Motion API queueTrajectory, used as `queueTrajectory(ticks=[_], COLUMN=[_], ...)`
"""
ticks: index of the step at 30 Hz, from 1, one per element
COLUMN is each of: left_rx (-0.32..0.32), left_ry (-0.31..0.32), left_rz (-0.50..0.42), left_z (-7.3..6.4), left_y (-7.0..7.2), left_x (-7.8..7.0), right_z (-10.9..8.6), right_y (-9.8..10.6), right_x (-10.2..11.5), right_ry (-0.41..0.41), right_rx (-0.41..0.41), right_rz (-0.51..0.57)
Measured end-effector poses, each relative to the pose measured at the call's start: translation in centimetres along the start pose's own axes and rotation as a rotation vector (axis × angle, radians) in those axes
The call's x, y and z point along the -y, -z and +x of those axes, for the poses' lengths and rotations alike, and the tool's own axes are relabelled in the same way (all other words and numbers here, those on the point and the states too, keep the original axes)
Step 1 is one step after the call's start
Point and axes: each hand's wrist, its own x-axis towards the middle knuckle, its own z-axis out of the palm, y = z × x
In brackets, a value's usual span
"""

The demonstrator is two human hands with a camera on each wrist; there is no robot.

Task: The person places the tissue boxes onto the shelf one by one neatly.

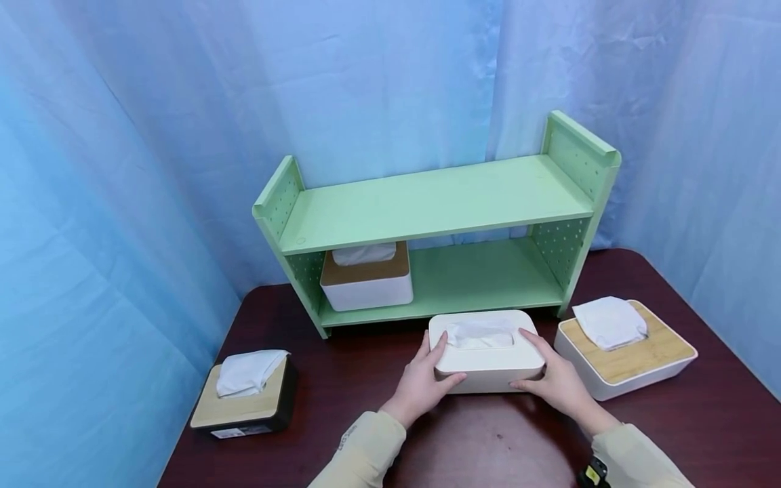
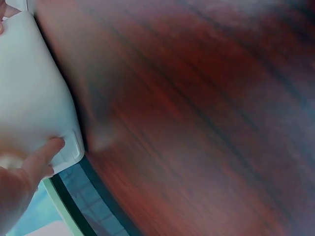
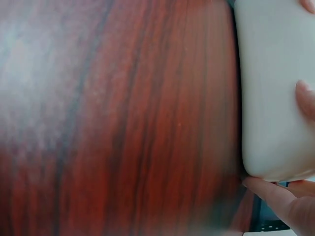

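Observation:
A white tissue box (image 1: 491,381), with a tissue (image 1: 481,333) in the slot of its white lid, is in front of the green shelf, between my two hands. At its left end my left hand (image 1: 424,381) grips it, thumb on the front wall and fingers along the side. My right hand (image 1: 558,381) holds the opposite end the same way. The left wrist view shows the box wall (image 2: 37,83) with fingers (image 2: 51,146) on it close to a corner. In the right wrist view the box's smooth side (image 3: 270,98) lies close over the dark wood.
A green two-tier shelf (image 1: 439,203) stands at the back, a wood-lidded white tissue box (image 1: 366,293) on its lower tier at left. A black tissue box (image 1: 244,410) with a wooden lid sits left on the table (image 1: 494,440). Another white, wood-topped one (image 1: 662,346) sits right.

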Motion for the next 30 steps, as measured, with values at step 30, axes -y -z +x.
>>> queueTrajectory(ticks=[30], left_rx=[-0.149], left_ry=[-0.14], left_rz=[-0.086], left_z=[0.1], left_y=[2.3], left_x=[-1.1], right_z=[1.7], right_y=[1.8], right_x=[2.0], right_ry=[0.041], right_rx=[-0.08], right_rz=[0.102])
